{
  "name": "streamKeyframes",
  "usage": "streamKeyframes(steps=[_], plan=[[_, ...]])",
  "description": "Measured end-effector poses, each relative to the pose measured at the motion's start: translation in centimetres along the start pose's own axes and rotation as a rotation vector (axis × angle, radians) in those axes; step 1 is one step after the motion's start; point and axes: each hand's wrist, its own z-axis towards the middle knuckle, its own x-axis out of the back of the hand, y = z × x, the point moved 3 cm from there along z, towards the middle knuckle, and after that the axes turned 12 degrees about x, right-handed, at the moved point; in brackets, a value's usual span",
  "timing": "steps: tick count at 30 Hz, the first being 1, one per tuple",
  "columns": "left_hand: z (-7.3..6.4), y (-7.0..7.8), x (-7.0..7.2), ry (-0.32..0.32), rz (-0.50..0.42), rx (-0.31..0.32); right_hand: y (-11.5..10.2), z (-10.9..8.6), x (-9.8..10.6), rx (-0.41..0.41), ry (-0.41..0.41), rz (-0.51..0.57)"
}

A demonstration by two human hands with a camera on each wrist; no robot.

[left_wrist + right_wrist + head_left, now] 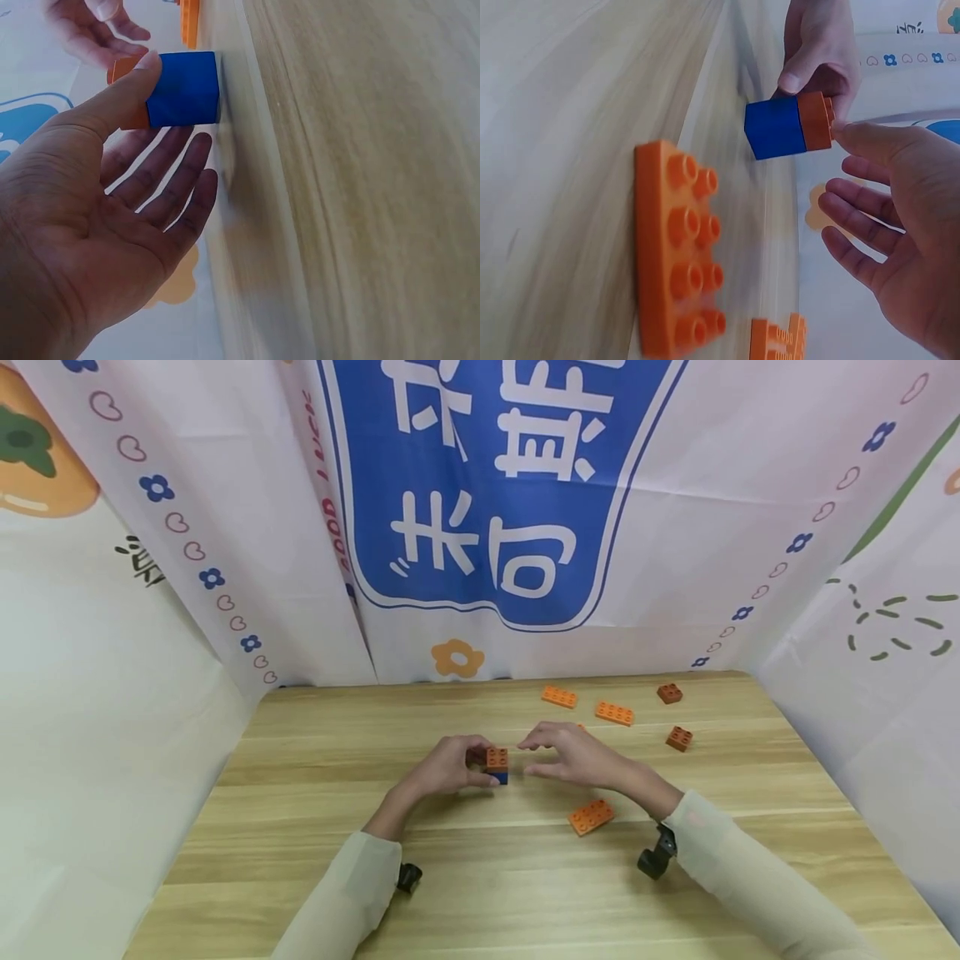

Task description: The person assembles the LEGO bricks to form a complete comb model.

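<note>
A short stack of toy building bricks stands near the middle of the table: a reddish-brown brick (497,757) with studs on top of a plain blue block (184,88). My left hand (448,766) holds this stack from the left, its thumb on the near side and its fingers around the far side. On the other side, my right hand (573,758) hovers with loosely spread fingers and holds nothing. A small gap separates it from the stack in the head view. An orange studded brick (676,255) lies on the table below the right hand.
Two orange bricks lie at the back, one farther left (559,697) and one nearer (614,713). Two brown bricks sit to the right, a far brick (670,693) and a near brick (679,738). A printed cloth (675,543) hangs behind the wooden table (300,827).
</note>
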Motion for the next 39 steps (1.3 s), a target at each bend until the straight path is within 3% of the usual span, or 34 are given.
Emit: streamKeyframes(steps=[11, 24, 39], plan=[[-0.1, 0.1, -0.2, 0.040, -0.020, 0.023, -0.5, -2.1, 1.0, 0.032, -0.062, -0.097], [0.0, 0.0, -0.3, 0.060, -0.031, 0.024, -0.1, -5.0, 1.4, 0.053, -0.118, -0.124], [-0.2, 0.2, -0.1, 0.060, -0.023, 0.006, -0.2, -8.1, 1.1, 0.052, -0.254, -0.113]])
